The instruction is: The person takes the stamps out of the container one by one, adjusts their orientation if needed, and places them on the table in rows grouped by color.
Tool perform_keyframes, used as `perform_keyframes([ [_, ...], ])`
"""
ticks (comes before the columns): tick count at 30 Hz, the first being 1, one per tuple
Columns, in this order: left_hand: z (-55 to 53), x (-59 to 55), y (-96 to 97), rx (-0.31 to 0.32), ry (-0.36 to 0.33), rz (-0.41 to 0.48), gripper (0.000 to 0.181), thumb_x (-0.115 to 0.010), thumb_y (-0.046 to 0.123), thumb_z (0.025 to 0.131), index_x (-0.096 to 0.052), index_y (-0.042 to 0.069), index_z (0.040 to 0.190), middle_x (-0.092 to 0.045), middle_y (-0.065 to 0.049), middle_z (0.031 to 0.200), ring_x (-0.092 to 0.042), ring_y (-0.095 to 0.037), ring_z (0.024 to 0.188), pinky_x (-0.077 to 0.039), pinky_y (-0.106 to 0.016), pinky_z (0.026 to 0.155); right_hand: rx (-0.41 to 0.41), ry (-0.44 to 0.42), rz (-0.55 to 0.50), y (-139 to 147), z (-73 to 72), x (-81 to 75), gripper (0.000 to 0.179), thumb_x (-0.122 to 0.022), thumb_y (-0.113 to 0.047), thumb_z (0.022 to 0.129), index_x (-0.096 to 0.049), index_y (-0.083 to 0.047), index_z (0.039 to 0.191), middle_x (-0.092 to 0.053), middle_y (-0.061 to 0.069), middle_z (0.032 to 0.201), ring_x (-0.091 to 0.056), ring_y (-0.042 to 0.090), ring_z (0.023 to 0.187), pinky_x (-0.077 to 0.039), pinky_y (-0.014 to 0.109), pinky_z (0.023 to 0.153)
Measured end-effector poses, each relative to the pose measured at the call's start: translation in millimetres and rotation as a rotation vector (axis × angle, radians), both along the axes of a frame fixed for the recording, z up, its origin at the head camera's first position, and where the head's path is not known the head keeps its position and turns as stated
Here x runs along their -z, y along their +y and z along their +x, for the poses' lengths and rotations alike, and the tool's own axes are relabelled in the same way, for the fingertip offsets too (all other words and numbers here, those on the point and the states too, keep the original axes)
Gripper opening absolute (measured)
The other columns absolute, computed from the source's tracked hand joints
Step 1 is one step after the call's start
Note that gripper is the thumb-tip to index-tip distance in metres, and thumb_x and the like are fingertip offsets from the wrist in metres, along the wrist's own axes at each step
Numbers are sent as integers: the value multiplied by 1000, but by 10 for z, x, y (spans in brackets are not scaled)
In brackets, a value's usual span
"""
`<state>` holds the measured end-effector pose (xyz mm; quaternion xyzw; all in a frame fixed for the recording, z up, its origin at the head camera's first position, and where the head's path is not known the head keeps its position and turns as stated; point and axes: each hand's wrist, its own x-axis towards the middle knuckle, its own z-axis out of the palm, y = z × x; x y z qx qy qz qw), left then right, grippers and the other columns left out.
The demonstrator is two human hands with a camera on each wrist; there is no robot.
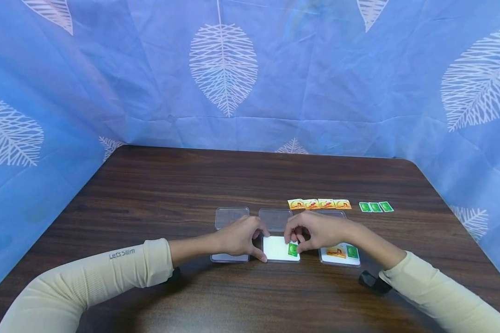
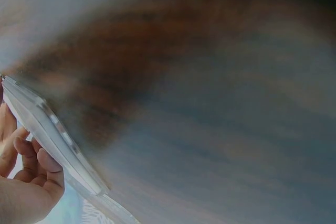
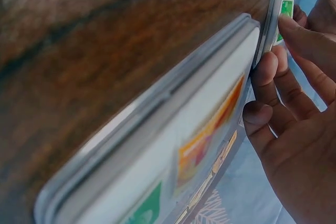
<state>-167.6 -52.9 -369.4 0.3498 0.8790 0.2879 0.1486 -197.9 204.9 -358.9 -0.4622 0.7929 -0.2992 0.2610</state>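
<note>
In front of me lies a shallow clear plastic case (image 1: 275, 252) with a white inside. My left hand (image 1: 242, 237) holds its left side, thumb at the near corner and index finger at the far one. My right hand (image 1: 318, 227) reaches over the right side, thumb and fingertips pinching a small green card (image 1: 293, 250) against the white surface. In the right wrist view the thumb overlaps that green card (image 3: 286, 8). A second case (image 1: 339, 261) to the right contains an orange-and-yellow card (image 1: 335, 251) and a green card (image 1: 352, 251).
Another case (image 1: 230, 258) sits partly hidden beneath my left hand. Behind the cases lie clear lids (image 1: 232, 216). Farther back are a row of orange-and-yellow cards (image 1: 318, 204) and three green cards (image 1: 376, 206) on the dark wooden table (image 1: 183, 185).
</note>
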Motion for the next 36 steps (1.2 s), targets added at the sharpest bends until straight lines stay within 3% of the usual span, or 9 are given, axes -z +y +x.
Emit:
perform_keyframes([
  [7, 9, -6, -5, 0, 2, 1, 47, -96, 21, 75, -75, -1, 111, -47, 1, 76, -37, -6, 66, -29, -20, 56, 8, 7, 12, -13, 14, -19, 15, -78, -5, 92, -68, -12, 101, -58, -2, 87, -52, 13, 72, -46, 23, 65],
  [13, 12, -9, -3, 1, 3, 2, 48, -96, 21, 75, -75, -2, 111, -47, 1, 76, -37, -6, 65, -29, -20, 56, 5, 19, 11, -27, 26, -35, 15, -78, -4, 92, -68, -12, 100, -58, -2, 86, -53, 16, 71, -45, 23, 64],
  [20, 10, -6, -5, 4, 0, 10, 47, -96, 20, 75, -75, -2, 111, -47, 1, 76, -37, -6, 65, -30, -20, 56, 1, 26, 18, -45, 26, -42, 16, -78, -5, 92, -66, -13, 98, -58, -3, 84, -50, 8, 69, -45, 23, 64],
  [36, 11, -7, -2, -11, -8, -14, 47, -95, 22, 76, -75, -1, 111, -51, 1, 80, -40, -8, 70, -31, -20, 58, 26, -13, 37, -69, 33, -74, 13, -75, -2, 94, -68, -11, 98, -56, -9, 80, -49, 3, 69, -46, 24, 64],
])
